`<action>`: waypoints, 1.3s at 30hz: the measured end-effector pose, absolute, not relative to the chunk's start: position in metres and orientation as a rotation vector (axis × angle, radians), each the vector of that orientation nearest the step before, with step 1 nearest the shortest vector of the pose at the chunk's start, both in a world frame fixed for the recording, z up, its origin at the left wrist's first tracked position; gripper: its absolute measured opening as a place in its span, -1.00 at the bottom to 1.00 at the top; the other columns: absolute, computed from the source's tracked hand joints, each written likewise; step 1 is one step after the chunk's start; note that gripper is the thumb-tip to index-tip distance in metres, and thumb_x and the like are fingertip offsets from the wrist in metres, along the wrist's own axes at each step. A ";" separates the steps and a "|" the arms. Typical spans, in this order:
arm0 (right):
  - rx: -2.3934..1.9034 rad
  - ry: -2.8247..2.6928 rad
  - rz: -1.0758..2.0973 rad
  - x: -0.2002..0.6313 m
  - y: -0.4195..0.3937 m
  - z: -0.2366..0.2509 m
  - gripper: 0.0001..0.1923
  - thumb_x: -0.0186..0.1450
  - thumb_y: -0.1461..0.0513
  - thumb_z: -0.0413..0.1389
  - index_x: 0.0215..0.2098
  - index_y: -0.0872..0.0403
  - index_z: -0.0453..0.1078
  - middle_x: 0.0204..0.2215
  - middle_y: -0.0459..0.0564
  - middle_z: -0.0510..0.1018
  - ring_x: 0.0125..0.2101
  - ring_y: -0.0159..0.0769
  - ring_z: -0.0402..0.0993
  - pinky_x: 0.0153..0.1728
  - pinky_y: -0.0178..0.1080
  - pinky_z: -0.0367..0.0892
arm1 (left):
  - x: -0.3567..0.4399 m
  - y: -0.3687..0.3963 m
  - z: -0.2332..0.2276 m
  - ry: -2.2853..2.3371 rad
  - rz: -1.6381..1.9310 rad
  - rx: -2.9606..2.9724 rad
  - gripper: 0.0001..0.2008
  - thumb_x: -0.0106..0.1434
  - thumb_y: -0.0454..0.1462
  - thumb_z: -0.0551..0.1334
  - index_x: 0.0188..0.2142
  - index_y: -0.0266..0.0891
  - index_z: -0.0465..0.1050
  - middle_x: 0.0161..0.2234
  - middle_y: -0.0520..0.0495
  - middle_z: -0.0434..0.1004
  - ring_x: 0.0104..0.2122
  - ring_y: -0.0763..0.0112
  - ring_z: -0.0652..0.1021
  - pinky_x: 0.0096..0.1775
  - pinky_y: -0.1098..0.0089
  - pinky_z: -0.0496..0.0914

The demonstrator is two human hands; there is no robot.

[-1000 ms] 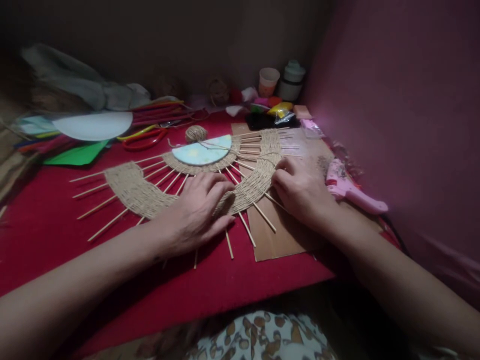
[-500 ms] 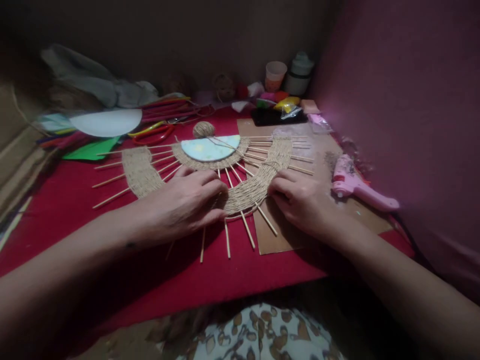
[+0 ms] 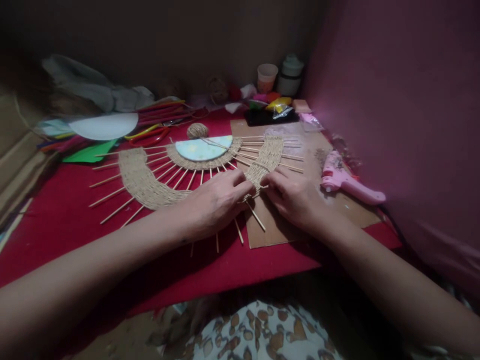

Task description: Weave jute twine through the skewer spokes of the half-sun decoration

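A half-round weaving of twine over wooden sticks lies in front of me, with a pale blue half disc (image 3: 204,148) at its centre. Around the disc runs a narrow woven ring, and farther out a wider woven twine band (image 3: 139,175) crosses the sticks. My left hand (image 3: 219,202) is closed at the band's outer edge, its thumb and fingers pinching the twine and hiding part of the weave. Close beside it, my right hand (image 3: 292,192) is closed too, fingertips pinched on the twine at the right of the band. A ball of twine (image 3: 197,131) sits behind the disc.
Cardboard (image 3: 275,235) lies under the weaving's right side on the red cloth (image 3: 60,225). A pink glue gun (image 3: 350,182) rests to the right. At the back stand a paper cup (image 3: 267,77) and a bottle (image 3: 291,75). Red-handled scissors (image 3: 157,137) and green paper (image 3: 90,151) lie left.
My left hand has slid right along the band toward my right hand, uncovering the band's lower left. The right hand stays at the band's right side. The view has shifted slightly.
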State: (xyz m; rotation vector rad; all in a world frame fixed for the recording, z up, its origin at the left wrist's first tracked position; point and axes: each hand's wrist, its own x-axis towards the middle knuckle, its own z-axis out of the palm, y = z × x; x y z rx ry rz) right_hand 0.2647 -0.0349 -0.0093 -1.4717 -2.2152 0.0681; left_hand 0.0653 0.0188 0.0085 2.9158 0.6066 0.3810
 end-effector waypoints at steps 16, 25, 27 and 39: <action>-1.571 -2.408 0.077 0.276 -0.046 0.011 -0.89 0.22 0.38 -0.03 -0.39 0.11 0.30 -0.42 0.00 0.43 -0.44 -0.34 0.28 -0.42 -0.28 0.13 | 0.060 0.020 -0.002 0.530 0.391 2.852 -0.73 0.37 -0.31 -0.02 -0.21 -0.29 0.46 -0.21 -0.15 0.34 -0.25 0.36 0.37 -0.22 0.34 0.32; -1.541 -2.461 0.249 0.294 -0.068 0.018 -0.83 0.34 0.27 -0.01 -0.31 0.07 0.42 -0.32 -0.01 0.44 -0.41 -0.38 0.34 -0.43 -0.31 0.17 | 0.060 0.023 -0.005 0.561 0.372 2.858 -0.73 0.37 -0.27 -0.02 -0.25 -0.26 0.44 -0.20 -0.14 0.32 -0.26 0.34 0.35 -0.25 0.32 0.30; -1.566 -2.479 0.236 0.296 -0.072 0.018 -0.83 0.33 0.27 -0.01 -0.29 0.06 0.44 -0.30 -0.01 0.43 -0.42 -0.39 0.34 -0.44 -0.30 0.17 | 0.060 0.022 -0.005 0.575 0.371 2.858 -0.74 0.37 -0.27 -0.02 -0.25 -0.26 0.43 -0.21 -0.13 0.32 -0.26 0.35 0.35 -0.25 0.33 0.29; -1.678 -2.474 0.032 0.309 -0.070 0.010 -0.89 0.28 0.33 -0.01 -0.37 0.08 0.34 -0.40 -0.03 0.40 -0.45 -0.36 0.31 -0.47 -0.27 0.13 | 0.060 0.022 -0.007 0.624 0.392 2.857 -0.75 0.37 -0.25 0.02 -0.25 -0.27 0.45 -0.19 -0.12 0.35 -0.25 0.38 0.35 -0.26 0.36 0.29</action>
